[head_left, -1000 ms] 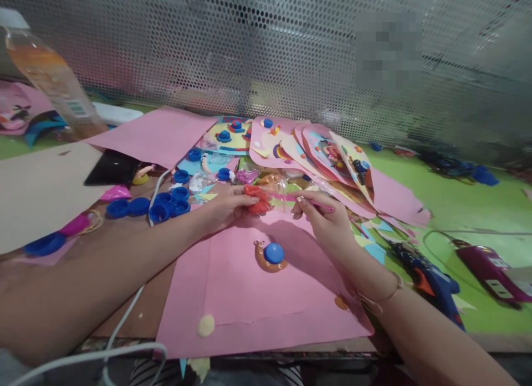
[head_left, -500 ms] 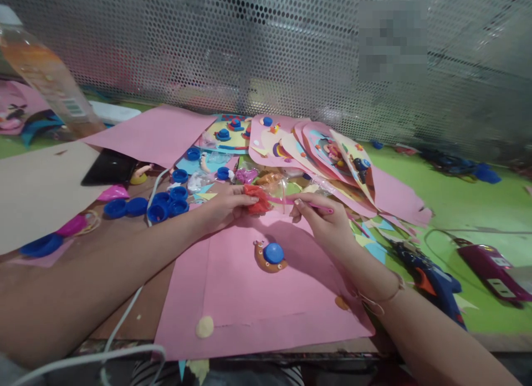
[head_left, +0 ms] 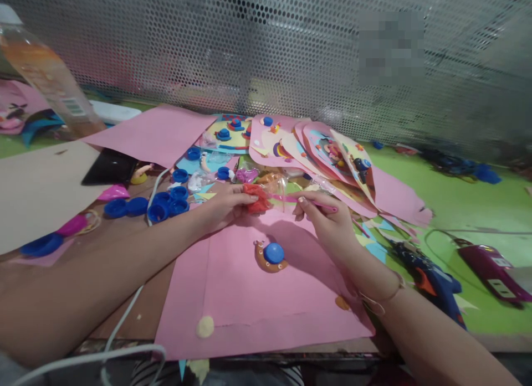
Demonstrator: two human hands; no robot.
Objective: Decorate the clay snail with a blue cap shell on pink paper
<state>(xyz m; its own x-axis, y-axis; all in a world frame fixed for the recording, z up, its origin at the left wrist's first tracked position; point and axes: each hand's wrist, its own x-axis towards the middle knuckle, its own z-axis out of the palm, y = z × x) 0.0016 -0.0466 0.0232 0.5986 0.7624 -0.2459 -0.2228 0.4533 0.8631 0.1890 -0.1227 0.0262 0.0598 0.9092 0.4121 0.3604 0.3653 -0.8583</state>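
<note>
My left hand (head_left: 229, 207) pinches a small clear bag of red modelling clay (head_left: 256, 199) above the far edge of a pink paper sheet (head_left: 249, 297). In my right hand (head_left: 326, 214) is a slim pink modelling tool (head_left: 326, 207), its thin end pointing left at the bag's mouth. Whether the tip touches the clay cannot be made out. On the sheet below lies a snail figure (head_left: 270, 257), a brown clay body with a blue bottle cap as its shell. A pale yellow clay disc (head_left: 205, 327) and an orange-brown clay piece (head_left: 342, 303) lie near the sheet's edges.
Several blue caps (head_left: 166, 204) cluster left of the sheet, beside a white cable (head_left: 132, 308). Decorated paper cards (head_left: 316, 148) stand along the back by a perforated metal panel. At right are a dark blue tool (head_left: 436, 286) and a purple power strip (head_left: 492, 272); a drink bottle (head_left: 50, 76) stands at left.
My right hand has drawn slightly to the right with the pink tool, away from the red clay. My left hand and the bag have stayed almost still.
</note>
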